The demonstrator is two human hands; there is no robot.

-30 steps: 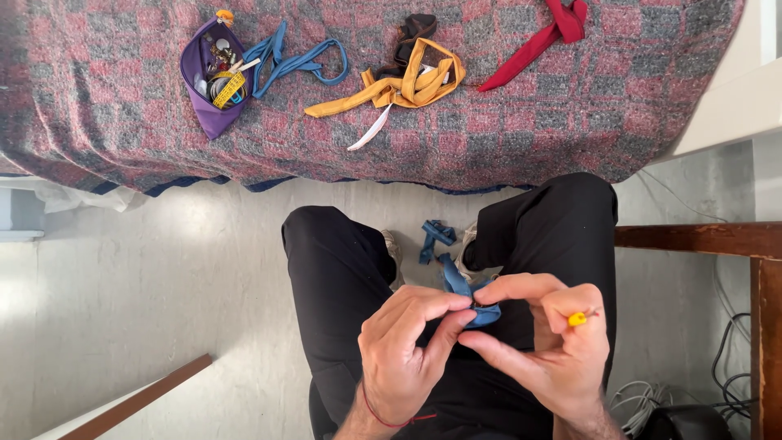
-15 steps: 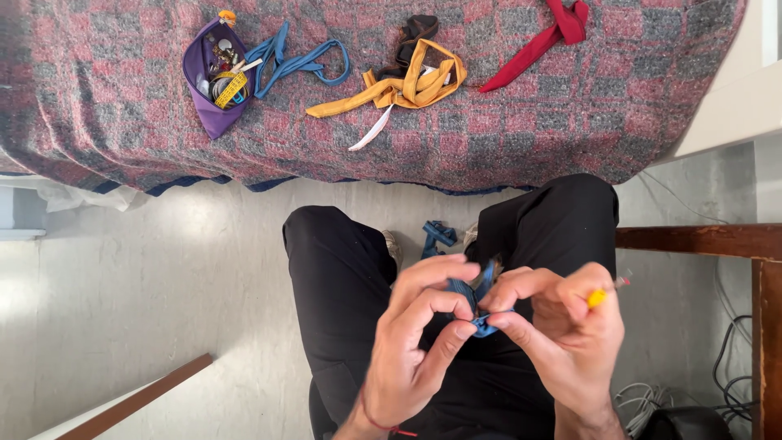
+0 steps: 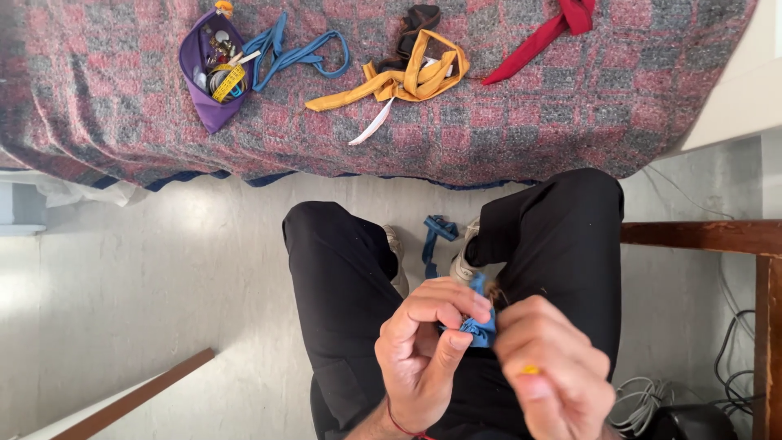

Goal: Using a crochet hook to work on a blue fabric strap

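Blue fabric strip (image 3: 479,327), bunched, is pinched between both hands above the lap, its free end trailing up and away toward the floor between the shoes. Left hand (image 3: 423,358) grips its left side with thumb and forefinger; right hand (image 3: 550,375) closes on its right side, also holding a small yellow-tipped object (image 3: 529,370).

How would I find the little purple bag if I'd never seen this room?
Look at the big bed covered by a red and grey checked blanket along the top of the view. Strips of cloth lie in a row on it, and the small purple fabric pouch sits at the far left end, beside the blue fabric strip. It alone is an open bag, stuffed with small items including a yellow tape measure.
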